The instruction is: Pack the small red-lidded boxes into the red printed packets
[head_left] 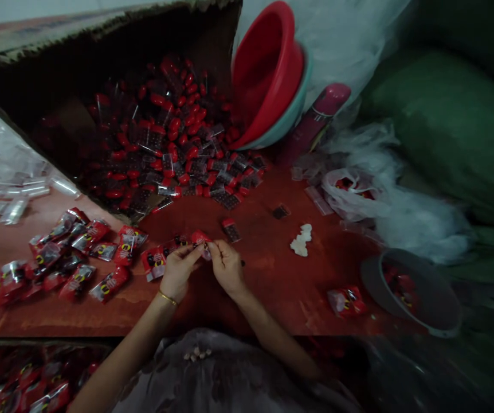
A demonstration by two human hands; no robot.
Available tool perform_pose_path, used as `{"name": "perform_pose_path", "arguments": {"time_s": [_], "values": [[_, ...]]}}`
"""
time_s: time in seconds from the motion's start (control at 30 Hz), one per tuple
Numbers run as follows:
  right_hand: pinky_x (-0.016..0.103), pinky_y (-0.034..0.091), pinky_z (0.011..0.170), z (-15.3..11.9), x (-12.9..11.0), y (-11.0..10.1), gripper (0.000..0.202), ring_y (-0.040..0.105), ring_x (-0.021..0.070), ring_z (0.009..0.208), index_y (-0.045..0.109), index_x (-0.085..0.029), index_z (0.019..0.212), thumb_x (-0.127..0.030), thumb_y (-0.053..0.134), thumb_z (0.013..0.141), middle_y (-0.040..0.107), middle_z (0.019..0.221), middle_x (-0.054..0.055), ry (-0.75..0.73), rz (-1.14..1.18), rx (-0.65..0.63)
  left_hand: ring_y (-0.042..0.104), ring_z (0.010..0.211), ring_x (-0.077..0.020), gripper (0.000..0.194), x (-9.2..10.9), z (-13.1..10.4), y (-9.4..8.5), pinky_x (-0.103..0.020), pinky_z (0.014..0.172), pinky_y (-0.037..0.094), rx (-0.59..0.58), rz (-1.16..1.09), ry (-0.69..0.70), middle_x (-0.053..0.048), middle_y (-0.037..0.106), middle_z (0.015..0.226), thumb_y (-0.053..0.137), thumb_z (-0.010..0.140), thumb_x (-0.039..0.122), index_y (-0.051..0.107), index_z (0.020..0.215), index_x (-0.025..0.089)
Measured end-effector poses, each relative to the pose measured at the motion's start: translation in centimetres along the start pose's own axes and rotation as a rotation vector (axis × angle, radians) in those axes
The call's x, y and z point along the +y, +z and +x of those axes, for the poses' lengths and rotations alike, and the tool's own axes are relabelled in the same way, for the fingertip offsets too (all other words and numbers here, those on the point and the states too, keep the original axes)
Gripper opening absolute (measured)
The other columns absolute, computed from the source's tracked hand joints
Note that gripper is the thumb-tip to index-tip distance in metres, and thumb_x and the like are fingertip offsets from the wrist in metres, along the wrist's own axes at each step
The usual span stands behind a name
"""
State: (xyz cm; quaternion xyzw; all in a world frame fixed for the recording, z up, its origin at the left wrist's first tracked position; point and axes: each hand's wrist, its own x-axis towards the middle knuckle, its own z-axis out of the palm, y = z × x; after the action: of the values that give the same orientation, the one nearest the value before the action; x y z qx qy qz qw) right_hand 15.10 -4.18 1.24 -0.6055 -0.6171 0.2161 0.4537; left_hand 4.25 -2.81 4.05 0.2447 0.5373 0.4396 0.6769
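Over the red table [268,298], my left hand [179,271] and my right hand [227,267] meet, fingertips pinching a small red plastic packet [200,236]. Part of the packet is hidden behind the fingers. A gold bracelet [168,298] circles my left wrist. Close to the left hand lies another red packet [154,261] with a yellow and black print. Just beyond the right hand rests a small clear tube with a red cap [230,229].
A tilted cardboard box [15,109] spills red-capped tubes [187,126]. Several filled packets [79,281] lie left. Red basin [268,74], pink bottle [316,117], white lump [301,241], plastic bag [423,212] and grey tub [427,269] stand or lie to the right.
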Motion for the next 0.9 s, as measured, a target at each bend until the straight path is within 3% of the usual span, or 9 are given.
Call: {"name": "perform_pose_path", "arguments": {"time_s": [0.13, 0.27, 0.37, 0.47, 0.57, 0.7, 0.9], "values": [[0.026, 0.043, 0.067, 0.9, 0.3, -1.2, 0.036, 0.059, 0.0161, 0.072, 0.058, -0.018, 0.084, -0.036, 0.028, 0.094, 0.064, 0.075, 0.005, -0.005, -0.096, -0.043, 0.058, 0.058, -0.0093, 0.040, 0.6, 0.6, -0.3, -0.024, 0.062, 0.048, 0.044, -0.056, 0.022, 0.000, 0.064, 0.062, 0.083, 0.039, 0.037, 0.061, 0.063, 0.013], [0.040, 0.042, 0.079, 2.2, 2.0, -3.3, 0.047, 0.053, 0.0287, 0.095, 0.054, -0.012, 0.111, -0.048, 0.050, 0.082, 0.060, 0.109, 0.016, 0.077, -0.610, -0.013, 0.060, 0.060, -0.0105, 0.044, 1.4, 1.1, -0.6, -0.025, 0.064, 0.048, 0.050, -0.174, -0.054, 0.001, 0.066, 0.064, 0.085, 0.035, 0.035, 0.061, 0.065, 0.014], [0.041, 0.041, 0.079, 2.4, 3.7, -4.3, 0.042, 0.052, 0.0293, 0.097, 0.052, -0.012, 0.116, -0.036, 0.054, 0.081, 0.057, 0.115, 0.018, 0.067, -0.796, -0.113, 0.063, 0.065, -0.0134, 0.043, 1.8, 1.1, -0.6, -0.027, 0.067, 0.048, -0.004, -0.242, -0.124, 0.000, 0.068, 0.067, 0.085, 0.038, 0.033, 0.062, 0.069, 0.014], [0.037, 0.043, 0.079, 1.8, 4.4, -4.8, 0.028, 0.055, 0.0249, 0.091, 0.057, -0.012, 0.107, -0.020, 0.045, 0.082, 0.063, 0.103, 0.015, -0.002, -0.662, -0.128, 0.063, 0.067, -0.0142, 0.041, 1.9, 1.0, -0.6, -0.029, 0.071, 0.048, -0.035, -0.268, -0.170, -0.001, 0.069, 0.070, 0.085, 0.042, 0.033, 0.064, 0.073, 0.015], [0.029, 0.046, 0.068, 0.1, 3.3, -5.8, 0.022, 0.058, 0.0187, 0.073, 0.058, -0.015, 0.097, -0.023, 0.047, 0.079, 0.065, 0.082, 0.007, 0.012, -0.333, -0.097, 0.063, 0.066, -0.0135, 0.041, 1.9, 0.8, -0.6, -0.029, 0.071, 0.047, -0.033, -0.264, -0.167, -0.001, 0.069, 0.071, 0.084, 0.042, 0.033, 0.064, 0.073, 0.015], [0.022, 0.042, 0.055, -2.3, 0.2, -7.2, 0.018, 0.053, 0.0124, 0.058, 0.058, -0.018, 0.092, -0.029, 0.050, 0.080, 0.059, 0.067, -0.001, 0.077, 0.052, -0.270, 0.061, 0.065, -0.0123, 0.041, 1.7, 0.6, -0.6, -0.027, 0.067, 0.047, -0.037, -0.206, -0.124, -0.001, 0.067, 0.070, 0.084, 0.042, 0.034, 0.065, 0.072, 0.014], [0.021, 0.040, 0.055, -3.0, -1.0, -6.7, 0.015, 0.050, 0.0114, 0.059, 0.059, -0.017, 0.086, -0.026, 0.051, 0.078, 0.055, 0.065, -0.002, 0.150, 0.101, -0.296, 0.058, 0.059, -0.0104, 0.039, 1.6, 0.1, -0.5, -0.023, 0.059, 0.045, -0.054, -0.083, -0.076, -0.001, 0.065, 0.064, 0.083, 0.044, 0.038, 0.067, 0.068, 0.012]]}}
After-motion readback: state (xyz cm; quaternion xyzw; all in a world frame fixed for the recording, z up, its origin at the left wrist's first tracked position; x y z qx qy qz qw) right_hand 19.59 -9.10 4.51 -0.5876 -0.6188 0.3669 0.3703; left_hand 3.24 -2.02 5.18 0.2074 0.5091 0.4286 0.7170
